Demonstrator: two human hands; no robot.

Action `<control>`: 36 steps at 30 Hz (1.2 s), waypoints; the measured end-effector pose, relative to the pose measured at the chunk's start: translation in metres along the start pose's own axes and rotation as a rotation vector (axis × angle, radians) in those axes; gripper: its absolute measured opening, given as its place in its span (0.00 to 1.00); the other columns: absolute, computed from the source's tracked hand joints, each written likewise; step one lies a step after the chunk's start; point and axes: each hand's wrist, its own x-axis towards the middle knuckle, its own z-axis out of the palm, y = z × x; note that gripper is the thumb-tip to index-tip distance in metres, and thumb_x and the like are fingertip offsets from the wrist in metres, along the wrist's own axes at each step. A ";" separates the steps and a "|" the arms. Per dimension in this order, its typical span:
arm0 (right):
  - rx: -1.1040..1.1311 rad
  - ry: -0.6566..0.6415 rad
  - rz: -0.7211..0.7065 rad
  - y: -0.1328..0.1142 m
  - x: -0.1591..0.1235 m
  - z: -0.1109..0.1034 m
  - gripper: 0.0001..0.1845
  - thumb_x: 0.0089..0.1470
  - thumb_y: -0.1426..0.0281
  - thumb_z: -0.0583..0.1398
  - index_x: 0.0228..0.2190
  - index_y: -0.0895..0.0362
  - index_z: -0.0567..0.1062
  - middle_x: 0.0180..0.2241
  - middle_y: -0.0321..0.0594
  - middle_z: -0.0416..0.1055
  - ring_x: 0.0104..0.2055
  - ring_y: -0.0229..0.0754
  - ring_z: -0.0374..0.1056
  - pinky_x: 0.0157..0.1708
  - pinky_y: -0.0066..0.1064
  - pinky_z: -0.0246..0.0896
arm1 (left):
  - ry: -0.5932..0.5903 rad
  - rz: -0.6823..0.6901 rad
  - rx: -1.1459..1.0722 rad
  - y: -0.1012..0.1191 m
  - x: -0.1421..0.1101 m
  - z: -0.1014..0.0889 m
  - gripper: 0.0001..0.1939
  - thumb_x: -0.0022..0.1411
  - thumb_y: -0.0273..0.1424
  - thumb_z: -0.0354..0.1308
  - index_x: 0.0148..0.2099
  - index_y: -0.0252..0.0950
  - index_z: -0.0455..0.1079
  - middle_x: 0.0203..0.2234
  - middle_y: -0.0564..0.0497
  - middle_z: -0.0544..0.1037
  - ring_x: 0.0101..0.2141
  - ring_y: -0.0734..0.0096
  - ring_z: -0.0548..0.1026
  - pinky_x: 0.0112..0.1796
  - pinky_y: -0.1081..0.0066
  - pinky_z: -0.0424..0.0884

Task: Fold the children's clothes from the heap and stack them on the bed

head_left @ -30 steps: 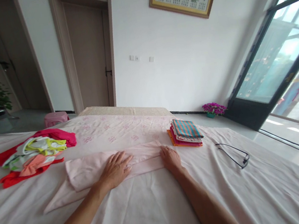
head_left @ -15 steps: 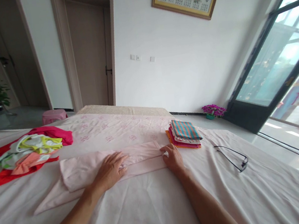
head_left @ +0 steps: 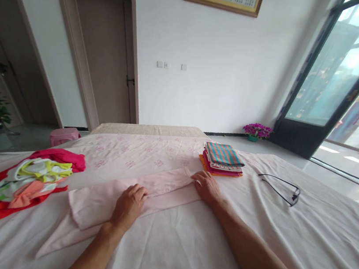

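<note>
A pair of pale pink trousers (head_left: 96, 204) lies stretched sideways on the bed, its legs laid partly over each other and a pointed flap sticking out at the lower left. My left hand (head_left: 130, 206) rests on the middle of the trousers with its fingers curled into the fabric. At the right end of the legs, my right hand (head_left: 208, 187) pinches the hem between thumb and fingers. Just beyond that hand sits a stack of folded clothes (head_left: 224, 155), topped by a blue and orange striped piece.
A loose heap of red, white and yellow clothes (head_left: 28, 180) lies on the left of the bed. Black-framed glasses (head_left: 284, 191) rest on the creased bedsheet (head_left: 179, 250) at the right. A pink stool (head_left: 64, 136) stands past the far edge.
My left hand's fingers, spread flat on the trousers before, are now curled into the cloth. My right hand stays at the hem. The view has tilted slightly.
</note>
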 end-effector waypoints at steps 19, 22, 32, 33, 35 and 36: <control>0.024 0.042 -0.089 -0.011 -0.001 -0.009 0.09 0.54 0.75 0.60 0.34 0.52 0.79 0.36 0.39 0.76 0.44 0.44 0.63 0.49 0.34 0.50 | 0.047 0.084 -0.135 -0.008 -0.001 -0.010 0.07 0.68 0.30 0.50 0.38 0.39 0.69 0.34 0.51 0.76 0.38 0.69 0.73 0.43 0.69 0.67; 0.015 0.004 -0.071 -0.009 -0.001 -0.009 0.11 0.50 0.77 0.59 0.30 0.52 0.80 0.33 0.38 0.76 0.43 0.44 0.63 0.49 0.34 0.50 | -0.024 0.153 -0.082 0.000 0.000 -0.018 0.09 0.67 0.30 0.50 0.34 0.39 0.69 0.32 0.52 0.75 0.37 0.69 0.72 0.41 0.70 0.66; 0.016 0.009 -0.119 -0.019 0.005 -0.003 0.23 0.62 0.72 0.51 0.56 0.53 0.71 0.61 0.39 0.66 0.65 0.44 0.54 0.65 0.40 0.39 | -0.060 -0.072 -0.189 0.002 0.004 -0.018 0.18 0.70 0.39 0.44 0.33 0.40 0.70 0.30 0.52 0.77 0.34 0.70 0.75 0.39 0.72 0.66; -0.006 -0.025 -0.136 -0.021 0.005 0.001 0.25 0.64 0.69 0.50 0.60 0.54 0.67 0.64 0.40 0.61 0.68 0.45 0.49 0.67 0.42 0.36 | -0.061 -0.114 -0.214 0.001 0.005 -0.018 0.18 0.70 0.39 0.43 0.34 0.40 0.70 0.30 0.52 0.78 0.34 0.70 0.75 0.38 0.72 0.67; -0.048 -0.112 -0.148 -0.022 0.004 0.008 0.28 0.66 0.65 0.49 0.65 0.55 0.60 0.68 0.41 0.53 0.70 0.45 0.43 0.68 0.44 0.32 | -0.036 -0.170 -0.233 0.000 0.007 -0.017 0.18 0.71 0.39 0.42 0.37 0.41 0.70 0.32 0.52 0.80 0.35 0.70 0.77 0.38 0.71 0.68; -0.063 -0.162 -0.142 -0.022 0.003 0.011 0.28 0.67 0.64 0.48 0.65 0.55 0.59 0.68 0.41 0.51 0.71 0.45 0.42 0.68 0.44 0.31 | -0.009 -0.170 -0.219 0.000 0.008 -0.016 0.17 0.71 0.39 0.42 0.39 0.41 0.71 0.33 0.52 0.80 0.36 0.69 0.77 0.40 0.71 0.68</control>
